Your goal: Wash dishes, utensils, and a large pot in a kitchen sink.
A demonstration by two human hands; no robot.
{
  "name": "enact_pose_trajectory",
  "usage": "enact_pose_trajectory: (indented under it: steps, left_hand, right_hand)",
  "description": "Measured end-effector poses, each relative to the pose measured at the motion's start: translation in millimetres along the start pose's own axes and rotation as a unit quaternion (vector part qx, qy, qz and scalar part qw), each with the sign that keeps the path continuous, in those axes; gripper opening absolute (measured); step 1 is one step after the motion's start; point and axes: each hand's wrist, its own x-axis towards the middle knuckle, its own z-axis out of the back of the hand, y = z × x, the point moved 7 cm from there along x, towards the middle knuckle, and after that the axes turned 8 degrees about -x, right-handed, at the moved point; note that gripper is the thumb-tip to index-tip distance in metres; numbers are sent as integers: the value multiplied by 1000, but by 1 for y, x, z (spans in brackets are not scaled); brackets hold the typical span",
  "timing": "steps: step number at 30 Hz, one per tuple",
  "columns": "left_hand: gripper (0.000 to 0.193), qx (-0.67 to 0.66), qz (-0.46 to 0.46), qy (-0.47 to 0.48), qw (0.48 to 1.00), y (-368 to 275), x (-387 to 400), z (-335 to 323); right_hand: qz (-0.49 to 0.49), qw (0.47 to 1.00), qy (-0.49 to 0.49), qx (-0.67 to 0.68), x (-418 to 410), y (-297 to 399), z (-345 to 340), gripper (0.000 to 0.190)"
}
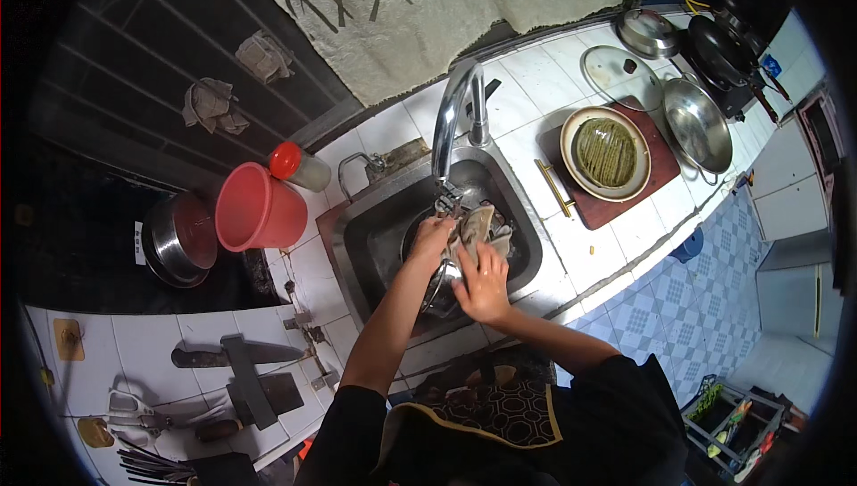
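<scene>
My left hand [434, 239] is under the spout of the chrome tap [444, 128], its curled fingers gripping one side of a wet beige-grey cloth [477, 226]. On the cloth's near side my right hand [487, 283] holds it from above, fingers laid over the fabric and thumb apart. Beneath both hands a shiny metal pot or bowl [438, 286] shows in part inside the stainless steel sink [375, 245]. The hands and cloth hide most of that vessel. Something dark, too small to name, lies in the sink just beyond the cloth.
Left of the sink stand a red plastic bucket [258, 208] and a red-lidded jar [301, 166]. A bowl of green strips [606, 152] rests on a red-brown board [659, 171] at right. Beyond it are a glass lid [619, 77] and a steel wok [698, 126]. A knife [268, 352] is at lower left.
</scene>
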Motion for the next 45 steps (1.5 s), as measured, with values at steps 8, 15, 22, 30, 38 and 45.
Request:
enact_pose_trajectory:
  steps: [8,15,22,30,38,45]
  left_hand:
    - [32,9,-45,227,973,8,-12,1]
    - [29,256,-164,114,946,19,-63,63]
    - [28,288,-280,-23,915,21,-62,42]
    - [27,221,-298,6,929,-11,-16,16]
    - [17,5,-103,93,990,-6,38,17]
    - [17,-126,2,183,975,-22,22,14]
  right_hand:
    - [-66,997,-29,10,14,-12,-12,65]
    - [-127,991,44,-5,79,-51,-21,47]
    - [-152,986,-21,-57,24,-9,-7,47]
    - [-75,996,-50,-13,46,-34,-2,49]
    - [-74,995,-63,-39,19,27,5,47]
    - [221,965,58,-131,-61,23,-48,38]
